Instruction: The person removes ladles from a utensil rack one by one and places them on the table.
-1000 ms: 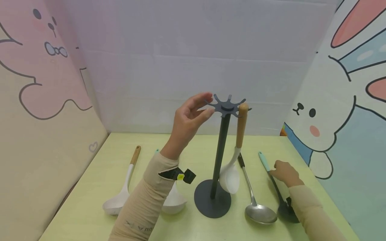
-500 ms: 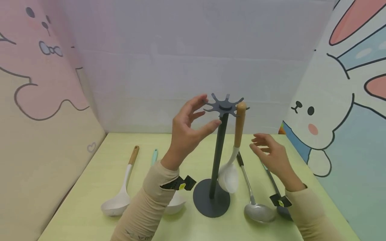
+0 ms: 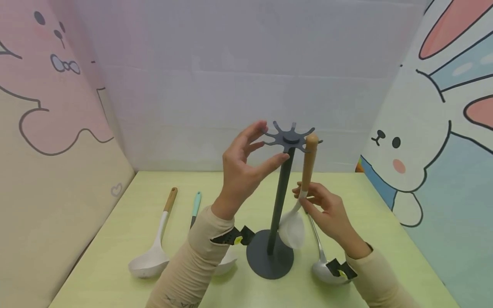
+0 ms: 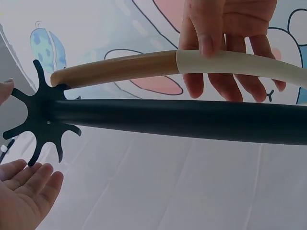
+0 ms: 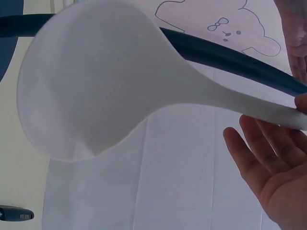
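A white ladle (image 3: 292,231) with a wooden handle hangs from the right side of a dark utensil stand (image 3: 282,192), its bowl beside the post. My right hand (image 3: 329,211) pinches the ladle just below the wooden part, thumb in front and fingers behind, as the left wrist view shows. At the stand's top, my left hand (image 3: 242,169) is spread around the left prongs, its fingers (image 4: 29,177) extended right at the prong tips. The round base (image 3: 265,261) stands on the table.
Another white ladle (image 3: 150,261) with a wooden handle lies at the left. A turquoise-handled ladle (image 3: 197,203) is partly hidden by my left forearm. At the right, a steel ladle (image 3: 327,271) lies under my right wrist. Printed cloth walls (image 3: 250,85) enclose the table (image 3: 119,239).
My right hand has left the turquoise-handled dark ladle at the right, moved up and left, and taken hold of the hanging ladle. My left thumb has swung away from the prongs toward the post.
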Motion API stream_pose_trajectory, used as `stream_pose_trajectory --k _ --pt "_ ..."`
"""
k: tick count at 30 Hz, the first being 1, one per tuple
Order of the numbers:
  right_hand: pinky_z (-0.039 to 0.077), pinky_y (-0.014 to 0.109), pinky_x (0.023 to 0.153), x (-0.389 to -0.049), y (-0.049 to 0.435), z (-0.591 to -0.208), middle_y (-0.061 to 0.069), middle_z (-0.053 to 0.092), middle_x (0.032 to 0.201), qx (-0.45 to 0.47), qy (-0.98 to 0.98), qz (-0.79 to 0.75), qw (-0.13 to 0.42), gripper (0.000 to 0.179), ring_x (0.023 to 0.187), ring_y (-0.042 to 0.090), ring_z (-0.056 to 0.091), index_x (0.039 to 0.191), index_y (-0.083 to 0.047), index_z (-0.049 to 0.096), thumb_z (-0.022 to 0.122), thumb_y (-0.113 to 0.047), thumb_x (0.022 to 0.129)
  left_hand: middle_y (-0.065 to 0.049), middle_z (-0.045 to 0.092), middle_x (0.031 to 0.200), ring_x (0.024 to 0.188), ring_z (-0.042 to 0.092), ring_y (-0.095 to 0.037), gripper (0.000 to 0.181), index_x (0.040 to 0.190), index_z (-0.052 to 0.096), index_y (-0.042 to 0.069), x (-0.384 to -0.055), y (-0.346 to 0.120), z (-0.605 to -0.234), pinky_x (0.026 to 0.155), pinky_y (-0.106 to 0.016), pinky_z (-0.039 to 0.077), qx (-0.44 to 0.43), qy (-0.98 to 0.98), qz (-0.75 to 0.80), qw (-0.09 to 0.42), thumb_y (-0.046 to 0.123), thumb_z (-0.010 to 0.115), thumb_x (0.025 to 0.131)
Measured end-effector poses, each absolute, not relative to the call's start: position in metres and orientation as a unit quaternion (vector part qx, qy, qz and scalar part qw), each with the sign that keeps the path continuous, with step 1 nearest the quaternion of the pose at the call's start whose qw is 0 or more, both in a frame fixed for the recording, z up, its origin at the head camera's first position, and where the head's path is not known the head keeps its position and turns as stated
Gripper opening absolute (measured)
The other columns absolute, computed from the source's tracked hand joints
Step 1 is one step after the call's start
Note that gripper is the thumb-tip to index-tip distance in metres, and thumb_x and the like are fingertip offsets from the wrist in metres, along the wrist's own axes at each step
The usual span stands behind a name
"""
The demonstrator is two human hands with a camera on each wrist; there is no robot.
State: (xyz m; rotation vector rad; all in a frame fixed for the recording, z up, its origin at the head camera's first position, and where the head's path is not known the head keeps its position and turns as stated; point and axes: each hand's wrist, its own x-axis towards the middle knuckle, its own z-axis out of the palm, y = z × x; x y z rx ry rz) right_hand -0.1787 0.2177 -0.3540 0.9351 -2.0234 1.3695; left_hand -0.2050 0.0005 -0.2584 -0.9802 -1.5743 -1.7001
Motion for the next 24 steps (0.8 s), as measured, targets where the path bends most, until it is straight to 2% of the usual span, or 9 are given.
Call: stream_pose_trajectory --k 3,19,24 --pt "0.056 0.020 0.079 -0.178 0.214 -0.354 0.020 0.071 0.097 0.348 -0.746 0.498 0.271 0.040 0.091 0.011 0.071 0.120 0.009 0.061 0.060 0.024 0.083 -0.024 0.058 0.132 0.123 0.057 -0.022 0.071 0.134 0.051 -0.014 -0.203 0.004 -0.256 0.097 -0.047 0.051 -0.379 -0.591 -0.639 0.314 -0.008 0.083 0.072" --pt "0.057 0.020 0.072 -0.177 0.210 -0.356 0.019 0.072 0.093 0.337 -0.753 0.487 0.287 0.039 0.088 0.006 0.070 0.115 0.008 0.063 0.062 0.027 0.080 -0.031 0.059 0.128 0.119 0.060 -0.029 0.061 0.132 0.051 -0.016 -0.207 0.011 -0.258 0.097 -0.038 0.052 -0.375 -0.575 -0.640 0.345 -0.004 0.076 0.078" --pt "0.057 0.020 0.070 -0.176 0.209 -0.356 0.017 0.072 0.090 0.335 -0.756 0.482 0.289 0.038 0.087 0.006 0.070 0.113 0.008 0.064 0.063 0.026 0.079 -0.032 0.059 0.126 0.119 0.061 -0.033 0.057 0.131 0.052 -0.017 -0.209 0.012 -0.259 0.098 -0.041 0.051 -0.374 -0.570 -0.640 0.353 -0.003 0.073 0.079"
